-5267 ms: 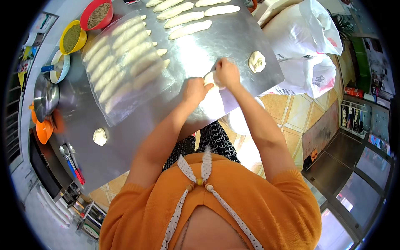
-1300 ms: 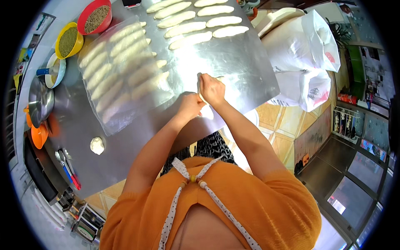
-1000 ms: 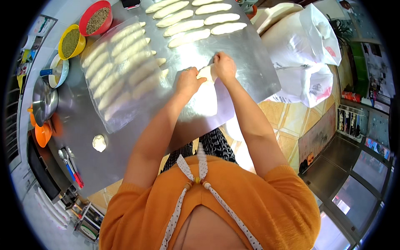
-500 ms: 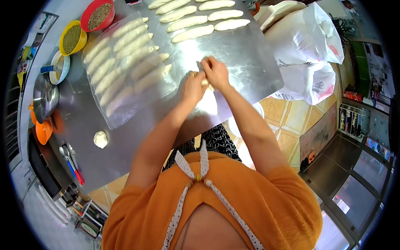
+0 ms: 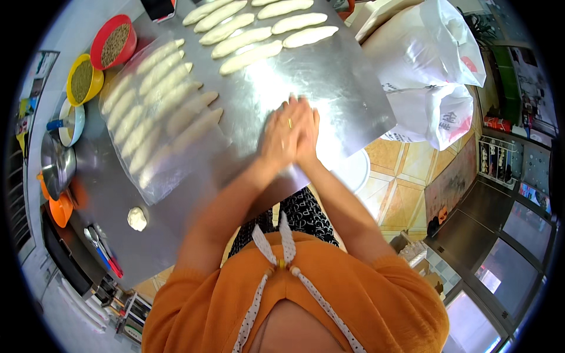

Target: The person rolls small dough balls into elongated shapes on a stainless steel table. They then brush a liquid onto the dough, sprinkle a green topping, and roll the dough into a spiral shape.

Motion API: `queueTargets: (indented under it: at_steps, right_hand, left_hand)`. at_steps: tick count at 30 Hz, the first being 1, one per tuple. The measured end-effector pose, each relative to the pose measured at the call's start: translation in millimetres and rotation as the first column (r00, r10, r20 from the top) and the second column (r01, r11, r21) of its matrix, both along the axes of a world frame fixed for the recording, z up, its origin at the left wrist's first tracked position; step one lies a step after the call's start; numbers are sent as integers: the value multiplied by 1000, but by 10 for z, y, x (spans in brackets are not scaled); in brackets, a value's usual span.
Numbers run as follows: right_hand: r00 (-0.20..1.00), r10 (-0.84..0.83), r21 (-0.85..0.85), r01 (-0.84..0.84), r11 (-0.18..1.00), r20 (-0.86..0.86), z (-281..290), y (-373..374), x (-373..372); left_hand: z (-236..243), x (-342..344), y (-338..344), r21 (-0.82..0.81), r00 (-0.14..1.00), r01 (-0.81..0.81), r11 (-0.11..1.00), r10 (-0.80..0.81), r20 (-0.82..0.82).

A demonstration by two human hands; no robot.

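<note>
- From my end of the feed this is pretty clearly a kitchen, though I can't tell if it's a home or a small shop
- Big metal table (image 5: pixel 356 88) with rows of dough rolls (image 5: pixel 299 22)
- Red bowl (image 5: pixel 130 47), yellow bowl (image 5: pixel 97 88), steel bowl (image 5: pixel 57 166) and utensils (image 5: pixel 105 253) along one side
- Fat white sacks (image 5: pixel 418 50) on the other, tiled floor (image 5: pixel 403 201) below

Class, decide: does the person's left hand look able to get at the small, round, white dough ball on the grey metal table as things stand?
Probably yes: nothing covers the dough ball, and the clear plastic sheet stops short of it, though the left hand overlaps the right hand.
</note>
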State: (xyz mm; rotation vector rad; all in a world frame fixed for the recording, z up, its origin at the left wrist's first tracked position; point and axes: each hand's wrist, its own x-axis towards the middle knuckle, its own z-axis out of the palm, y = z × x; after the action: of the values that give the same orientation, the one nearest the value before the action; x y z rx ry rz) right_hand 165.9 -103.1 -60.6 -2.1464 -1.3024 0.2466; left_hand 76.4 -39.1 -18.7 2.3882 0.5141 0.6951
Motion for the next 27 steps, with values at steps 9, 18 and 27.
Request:
queueTargets:
  at_steps: [9,18,27]
  right_hand:
    - [928,-151,55,141,988,341,222,755,1042]
    - [994,99,-214,-85,973,53,381,-384,584]
    - [926,-122,89,96,991,357,301,1190,1402]
  left_hand:
    - [-93,1001,933,293,906,-298,909,366,-213]
    - [-95,-23,-70,99,903,-86,991,119,-414]
    - [-15,993,1111,354,755,-549,757,631,-180]
